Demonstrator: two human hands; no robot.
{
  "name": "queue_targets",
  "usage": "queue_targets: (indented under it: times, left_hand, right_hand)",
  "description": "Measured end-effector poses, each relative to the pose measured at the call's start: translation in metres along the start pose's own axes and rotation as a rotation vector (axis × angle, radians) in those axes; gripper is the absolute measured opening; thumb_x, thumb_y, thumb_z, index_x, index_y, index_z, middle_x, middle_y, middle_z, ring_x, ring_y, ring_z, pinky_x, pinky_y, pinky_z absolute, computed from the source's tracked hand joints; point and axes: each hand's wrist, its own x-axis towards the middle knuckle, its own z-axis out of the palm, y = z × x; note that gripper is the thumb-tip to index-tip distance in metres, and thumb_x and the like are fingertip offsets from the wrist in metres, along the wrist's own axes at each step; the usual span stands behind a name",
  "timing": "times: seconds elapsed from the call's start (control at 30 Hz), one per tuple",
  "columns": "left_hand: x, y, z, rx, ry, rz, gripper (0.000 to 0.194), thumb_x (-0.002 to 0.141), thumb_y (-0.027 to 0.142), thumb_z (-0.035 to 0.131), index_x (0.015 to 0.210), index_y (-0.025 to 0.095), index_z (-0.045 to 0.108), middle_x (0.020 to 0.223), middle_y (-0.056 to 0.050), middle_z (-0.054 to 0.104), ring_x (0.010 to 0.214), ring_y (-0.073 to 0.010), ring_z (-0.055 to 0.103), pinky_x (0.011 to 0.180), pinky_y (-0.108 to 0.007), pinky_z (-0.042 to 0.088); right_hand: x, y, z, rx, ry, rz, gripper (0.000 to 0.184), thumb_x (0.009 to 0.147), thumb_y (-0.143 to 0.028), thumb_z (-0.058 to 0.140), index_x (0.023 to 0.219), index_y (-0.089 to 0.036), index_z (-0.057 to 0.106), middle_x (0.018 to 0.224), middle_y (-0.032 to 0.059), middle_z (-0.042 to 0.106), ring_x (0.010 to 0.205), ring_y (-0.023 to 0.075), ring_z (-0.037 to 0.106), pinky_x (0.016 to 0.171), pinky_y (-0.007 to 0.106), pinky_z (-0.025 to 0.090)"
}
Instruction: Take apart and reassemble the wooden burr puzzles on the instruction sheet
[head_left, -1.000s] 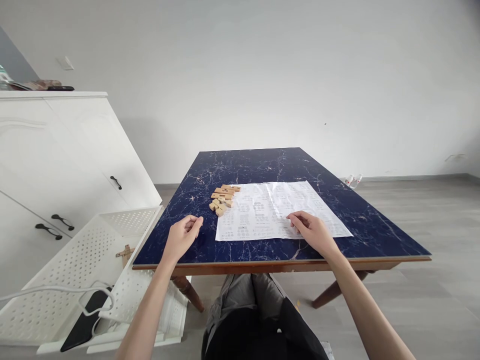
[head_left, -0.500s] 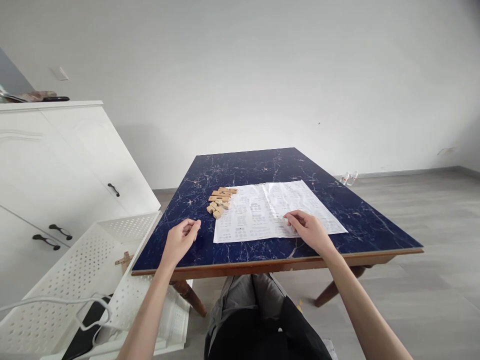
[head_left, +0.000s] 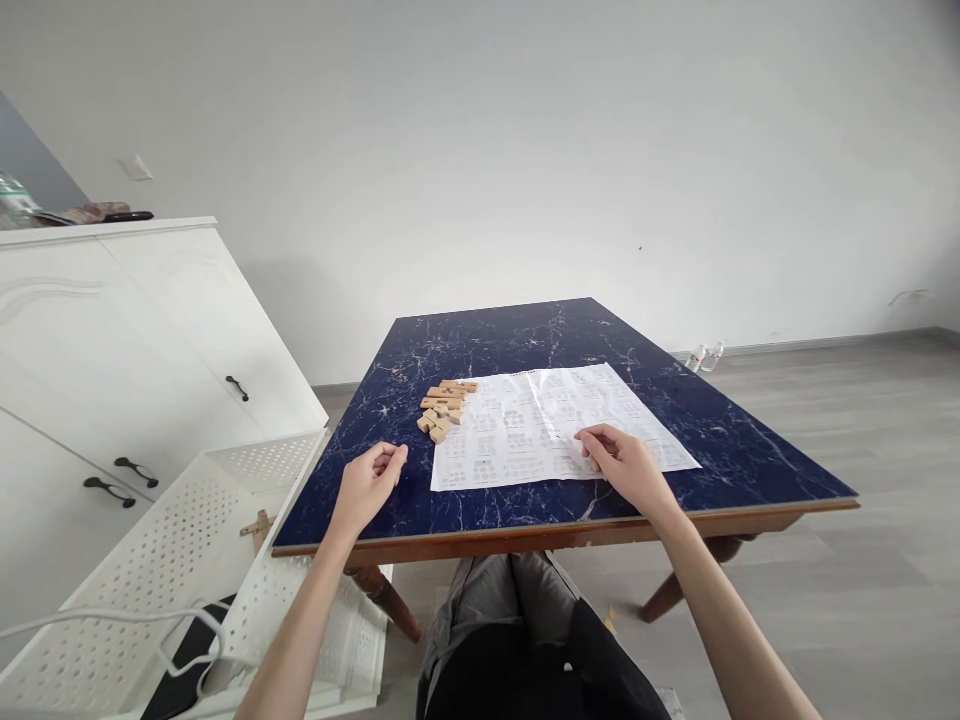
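Head-worn view, forward and down

One table (head_left: 510, 340), one printed sheet (head_left: 555, 425), three wooden bars (head_left: 445, 394), three black handles (head_left: 238, 388), two bottles (head_left: 696, 358)

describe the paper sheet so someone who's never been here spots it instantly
Find the dark blue, white-veined table. Toward its near side, right of the small wooden pieces, lies the paper sheet, partly covered by the right hand. Unlike those pieces, it's broad, white and printed.

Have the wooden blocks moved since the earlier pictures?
No. Judged against the blue table, the wooden blocks show no visible shift to any side.
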Motion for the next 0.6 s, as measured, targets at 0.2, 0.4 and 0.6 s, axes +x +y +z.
queue_targets:
  times: [0.2, 0.4, 0.6]
  left_hand:
    - [0.017, 0.009, 0.022, 0.147, 0.062, 0.168, 0.027, 0.101, 0.048, 0.058, 0.099, 0.022, 0.065, 0.098, -0.008, 0.074, 0.096, -0.0273, 0.071, 0.090, -0.040, 0.056]
    - [0.053, 0.025, 0.059, 0.283, -0.027, 0.378, 0.023, 0.095, 0.034, 0.069, 0.116, 0.024, 0.064, 0.131, -0.011, 0.069, 0.136, -0.0346, 0.056, 0.118, -0.052, 0.043]
    - [0.086, 0.015, 0.079, 0.395, -0.052, 0.369, 0.025, 0.092, 0.036, 0.075, 0.110, 0.022, 0.065, 0.126, -0.012, 0.069, 0.128, -0.0374, 0.059, 0.110, -0.054, 0.045]
  right_hand:
    - [-0.002, 0.002, -0.001, 0.000, -0.014, -0.006, 0.056, 0.097, -0.075, 0.058, 0.102, -0.022, 0.074, 0.080, 0.0069, 0.073, 0.064, 0.0207, 0.064, 0.060, 0.033, 0.049]
    - [-0.002, 0.004, 0.000, -0.006, -0.015, 0.002, 0.055, 0.097, -0.074, 0.059, 0.102, -0.021, 0.073, 0.080, 0.0068, 0.072, 0.065, 0.0212, 0.064, 0.062, 0.034, 0.049]
    - [-0.001, 0.003, 0.000, -0.005, -0.012, 0.011, 0.050, 0.098, -0.069, 0.059, 0.101, -0.021, 0.073, 0.080, 0.0055, 0.071, 0.065, 0.0205, 0.063, 0.064, 0.033, 0.048]
